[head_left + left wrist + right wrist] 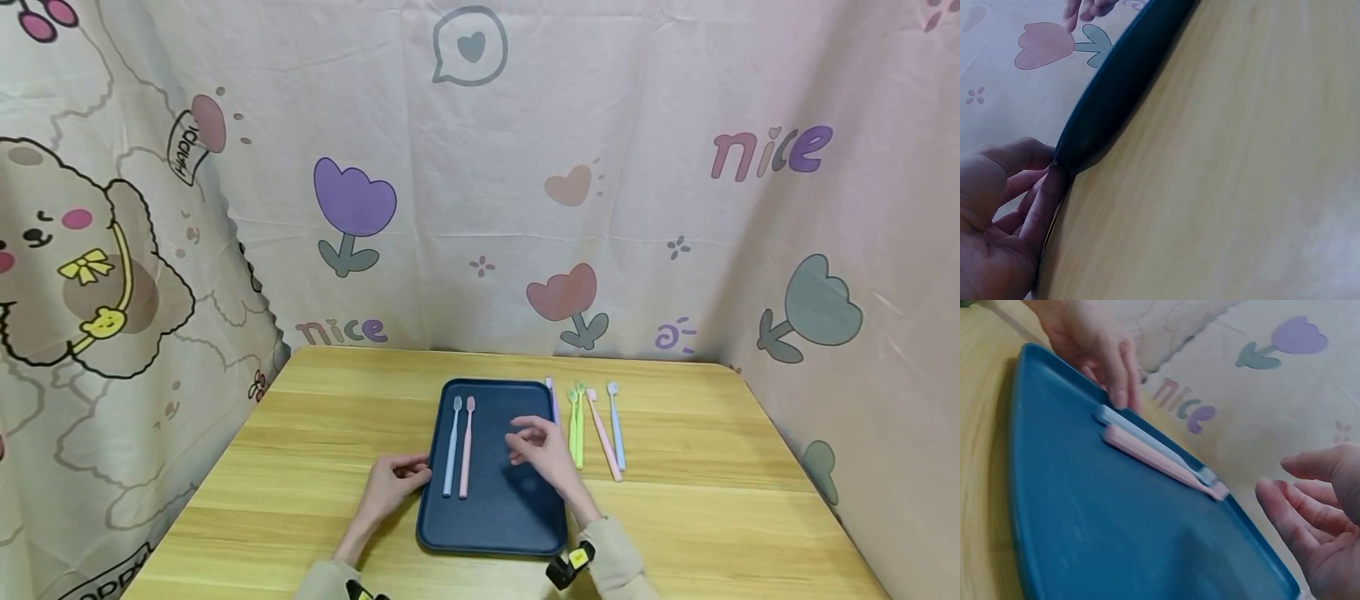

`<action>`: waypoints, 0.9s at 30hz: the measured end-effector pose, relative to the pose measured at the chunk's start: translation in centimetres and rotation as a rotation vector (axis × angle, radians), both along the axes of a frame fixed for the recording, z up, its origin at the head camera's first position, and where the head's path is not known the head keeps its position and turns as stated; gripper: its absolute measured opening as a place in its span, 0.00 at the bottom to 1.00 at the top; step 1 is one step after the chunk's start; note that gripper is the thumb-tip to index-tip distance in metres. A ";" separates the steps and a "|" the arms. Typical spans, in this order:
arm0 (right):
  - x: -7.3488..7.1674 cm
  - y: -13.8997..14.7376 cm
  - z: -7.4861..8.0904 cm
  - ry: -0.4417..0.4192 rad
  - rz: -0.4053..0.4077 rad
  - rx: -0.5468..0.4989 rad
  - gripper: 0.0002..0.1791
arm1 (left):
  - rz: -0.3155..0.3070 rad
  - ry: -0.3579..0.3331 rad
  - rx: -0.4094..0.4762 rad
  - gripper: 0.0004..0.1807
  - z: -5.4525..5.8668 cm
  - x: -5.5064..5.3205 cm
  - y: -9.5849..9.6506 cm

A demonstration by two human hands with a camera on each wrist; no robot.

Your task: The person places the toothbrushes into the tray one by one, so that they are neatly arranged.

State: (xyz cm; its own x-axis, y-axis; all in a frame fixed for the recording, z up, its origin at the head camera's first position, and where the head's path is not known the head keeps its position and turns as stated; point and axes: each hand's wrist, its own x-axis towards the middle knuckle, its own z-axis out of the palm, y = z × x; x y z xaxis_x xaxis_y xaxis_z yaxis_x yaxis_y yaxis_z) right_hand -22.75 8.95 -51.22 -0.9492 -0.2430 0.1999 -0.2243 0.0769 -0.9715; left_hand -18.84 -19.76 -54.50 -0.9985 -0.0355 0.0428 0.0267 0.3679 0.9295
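Note:
A dark blue rectangular tray (495, 525) lies on the table. Inside it, along the left side, a light blue toothbrush (452, 454) and a pink toothbrush (466, 454) lie side by side, heads toward the back. My left hand (393, 485) grips the tray's left rim between thumb and fingers, as the left wrist view shows at the tray edge (1100, 119). Above the tray's right half hovers my right hand (546, 454), fingers loosely bent and thumb apart, holding nothing; the right wrist view shows this hand (1329, 519) with a gap between thumb and fingers.
Right of the tray, on the wooden table (712, 517), lie a purple toothbrush (550, 385) partly hidden by the right hand, two green toothbrushes (580, 429), another pink toothbrush (603, 437) and another blue toothbrush (617, 429). A printed curtain (465, 233) hangs behind the table.

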 end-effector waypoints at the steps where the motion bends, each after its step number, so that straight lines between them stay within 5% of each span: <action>1: 0.0 0.5 0.0 0.006 -0.016 -0.018 0.21 | 0.000 0.000 0.000 0.16 0.0 0.0 0.0; 17: 0.6 9.1 -1.1 -0.025 -0.442 -0.077 0.20 | 0.003 -0.002 0.013 0.16 0.1 0.1 0.0; 27: 0.6 12.9 -2.4 0.061 -0.714 -0.031 0.12 | 0.002 -0.002 0.011 0.16 0.0 0.1 0.0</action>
